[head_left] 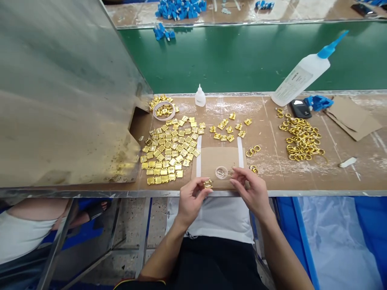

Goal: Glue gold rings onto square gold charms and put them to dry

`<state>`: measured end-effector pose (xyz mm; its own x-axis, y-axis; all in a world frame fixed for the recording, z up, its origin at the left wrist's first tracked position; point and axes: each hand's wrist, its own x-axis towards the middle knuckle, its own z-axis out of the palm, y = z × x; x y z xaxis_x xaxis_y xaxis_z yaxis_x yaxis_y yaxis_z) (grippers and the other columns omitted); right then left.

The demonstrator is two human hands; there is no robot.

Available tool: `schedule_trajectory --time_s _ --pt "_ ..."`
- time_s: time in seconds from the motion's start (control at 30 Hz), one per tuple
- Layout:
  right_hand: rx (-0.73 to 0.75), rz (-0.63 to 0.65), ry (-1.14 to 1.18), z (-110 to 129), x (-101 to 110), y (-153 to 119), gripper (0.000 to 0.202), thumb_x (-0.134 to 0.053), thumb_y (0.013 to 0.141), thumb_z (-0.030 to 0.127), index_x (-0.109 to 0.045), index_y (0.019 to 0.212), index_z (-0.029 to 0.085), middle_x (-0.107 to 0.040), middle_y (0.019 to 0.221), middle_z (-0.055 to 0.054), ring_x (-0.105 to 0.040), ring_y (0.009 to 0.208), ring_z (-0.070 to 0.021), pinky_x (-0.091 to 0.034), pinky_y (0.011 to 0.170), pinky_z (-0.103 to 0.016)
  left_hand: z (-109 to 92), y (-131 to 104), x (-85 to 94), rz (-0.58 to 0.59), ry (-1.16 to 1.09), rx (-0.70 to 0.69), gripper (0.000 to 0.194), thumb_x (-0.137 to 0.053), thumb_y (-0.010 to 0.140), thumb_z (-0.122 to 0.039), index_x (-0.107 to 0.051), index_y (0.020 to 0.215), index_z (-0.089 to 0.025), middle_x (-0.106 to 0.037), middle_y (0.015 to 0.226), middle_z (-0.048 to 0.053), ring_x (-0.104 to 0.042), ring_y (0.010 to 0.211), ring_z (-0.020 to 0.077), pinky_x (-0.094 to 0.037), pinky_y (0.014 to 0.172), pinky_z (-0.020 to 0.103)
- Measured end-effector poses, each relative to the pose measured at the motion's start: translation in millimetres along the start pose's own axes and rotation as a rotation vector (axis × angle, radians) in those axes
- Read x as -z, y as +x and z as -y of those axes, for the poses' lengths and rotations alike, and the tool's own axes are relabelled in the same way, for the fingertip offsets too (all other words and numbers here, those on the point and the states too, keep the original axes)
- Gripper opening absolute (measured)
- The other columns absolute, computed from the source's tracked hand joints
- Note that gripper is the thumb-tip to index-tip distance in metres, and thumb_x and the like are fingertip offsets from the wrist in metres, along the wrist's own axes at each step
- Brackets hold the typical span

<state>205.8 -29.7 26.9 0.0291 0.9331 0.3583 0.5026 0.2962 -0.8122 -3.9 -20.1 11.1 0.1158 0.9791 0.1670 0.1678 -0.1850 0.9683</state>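
Observation:
Between the thumb and fingers of my left hand is a small gold metal piece, held near the table's front edge. My right hand pinches a thin wire-like tool whose tip lies over a small clear round dish; whether it touches the dish I cannot tell. Under the dish lies a cardboard pad with a white strip on each side. Many flat gold pieces are spread left of the pad. Several gold rings lie just beyond my right hand.
Behind the pad are several more gold pieces and a small white bottle. A heap of gold rings and a large tilted bottle are at the right. A metal panel stands close on the left.

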Motion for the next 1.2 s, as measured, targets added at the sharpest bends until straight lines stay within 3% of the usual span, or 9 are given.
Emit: schedule_trajectory --time_s 0.13,0.23,0.47,0.57,0.73,0.93,1.2 --pt "0.050 0.051 0.002 -4 -9 12 0.013 -0.062 0.101 0.021 -0.074 0.098 0.023 -0.073 0.084 -0.004 -0.067 0.071 -0.0165 -0.054 0.060 -0.027 2 0 -8.1 -0.011 -0.025 0.055 0.018 -0.078 0.086 -0.023 -0.075 0.102 -0.017 -0.067 0.074 -0.001 -0.060 0.064 0.0116 -0.049 0.061 0.021" --pt "0.087 0.061 -0.034 -5 -10 16 0.016 -0.063 0.101 0.020 -0.077 0.098 0.025 -0.070 0.081 -0.003 -0.066 0.073 -0.0176 -0.054 0.065 -0.030 0 3 -6.6 0.041 -0.031 0.036 0.017 -0.077 0.086 -0.020 -0.074 0.102 -0.018 -0.065 0.075 -0.001 -0.059 0.064 0.0114 -0.048 0.061 0.021" --pt "0.125 -0.021 -0.141 -1 -18 24 0.018 -0.063 0.100 0.021 -0.080 0.094 0.027 -0.067 0.083 -0.004 -0.062 0.074 -0.0186 -0.051 0.066 -0.032 -1 9 -1.0 0.144 -0.053 0.050 0.017 -0.076 0.086 -0.018 -0.074 0.102 -0.018 -0.063 0.072 -0.002 -0.053 0.059 0.0101 -0.045 0.054 0.020" --pt "0.086 -0.045 -0.054 -1 -18 22 0.018 -0.063 0.101 0.020 -0.079 0.094 0.026 -0.072 0.085 -0.004 -0.067 0.075 -0.0184 -0.055 0.068 -0.031 1 11 1.9 0.172 -0.048 0.064 0.019 -0.077 0.086 -0.020 -0.075 0.104 -0.017 -0.066 0.072 -0.001 -0.053 0.057 0.0097 -0.045 0.053 0.020" --pt "-0.102 -0.174 0.105 0 -17 13 0.018 -0.065 0.100 0.028 -0.078 0.087 0.025 -0.078 0.081 -0.003 -0.073 0.074 -0.0199 -0.060 0.069 -0.031 0 11 2.8 0.185 -0.029 0.070 0.018 -0.078 0.085 -0.021 -0.076 0.103 -0.016 -0.068 0.071 0.000 -0.054 0.056 0.0090 -0.046 0.052 0.019" --pt "-0.225 -0.326 0.252 14 -23 -5 0.013 -0.066 0.100 0.027 -0.076 0.093 0.024 -0.079 0.081 -0.003 -0.072 0.061 -0.0166 -0.059 0.055 -0.027 -2 11 2.3 0.190 -0.011 0.096 0.018 -0.079 0.084 -0.022 -0.076 0.101 -0.016 -0.068 0.068 -0.001 -0.056 0.054 0.0089 -0.046 0.050 0.018" --pt "-0.167 -0.222 0.294 33 -36 -19 0.014 -0.063 0.101 0.019 -0.075 0.102 0.026 -0.081 0.089 -0.002 -0.071 0.062 -0.0149 -0.059 0.054 -0.025 -1 9 0.9 0.201 -0.044 0.095 0.019 -0.078 0.086 -0.024 -0.075 0.103 -0.015 -0.065 0.064 -0.002 -0.054 0.051 0.0083 -0.044 0.047 0.018"
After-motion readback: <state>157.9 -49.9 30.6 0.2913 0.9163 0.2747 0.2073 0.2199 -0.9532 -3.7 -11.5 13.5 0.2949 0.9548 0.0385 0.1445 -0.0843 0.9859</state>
